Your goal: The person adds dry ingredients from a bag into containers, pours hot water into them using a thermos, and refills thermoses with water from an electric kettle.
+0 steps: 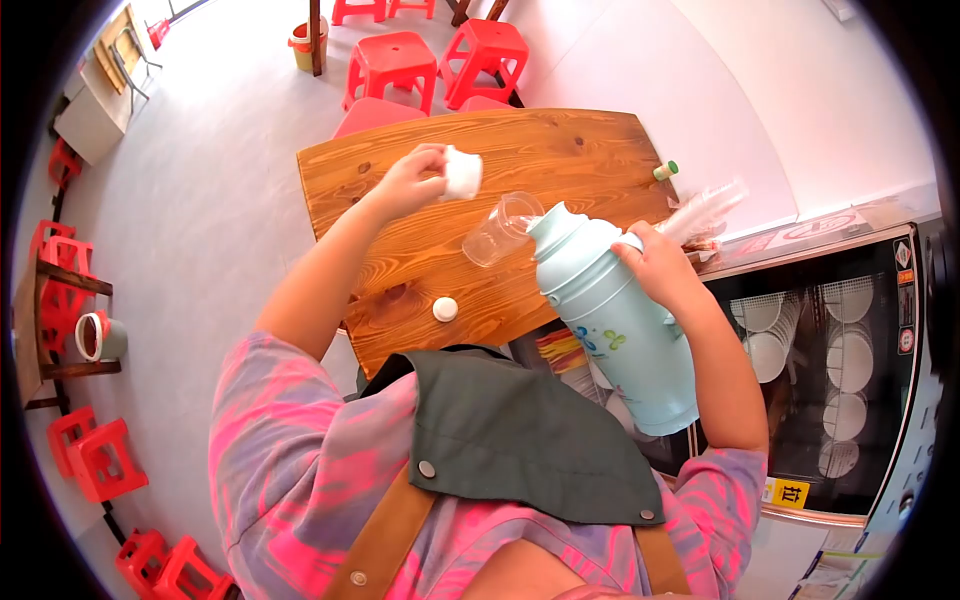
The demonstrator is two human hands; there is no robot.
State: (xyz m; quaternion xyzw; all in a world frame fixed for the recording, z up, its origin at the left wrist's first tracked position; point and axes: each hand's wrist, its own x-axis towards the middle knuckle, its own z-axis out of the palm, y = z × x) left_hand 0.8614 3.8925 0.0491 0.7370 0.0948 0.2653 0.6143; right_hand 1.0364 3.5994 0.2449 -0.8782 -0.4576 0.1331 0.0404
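My right hand (660, 262) grips a pale blue thermos flask (625, 340) with a flower print, near its upper part. The flask is tilted, its spout close by the rim of a clear plastic cup (495, 235) on the wooden table (400, 250). Whether liquid flows between them I cannot make out. Beyond the cup and to its left, my left hand (412, 182) is closed on a small white thing (462, 173), blurred, perhaps a folded tissue or cloth. A round white cap (445, 309) lies on the table nearer to me.
A green-topped small container (666, 171) and a stack of clear cups (708, 210) are at the table's right side. A glass-fronted cabinet (800, 370) with stacked white bowls stands at the right. Red stools (392, 65) are beyond the table and along the left.
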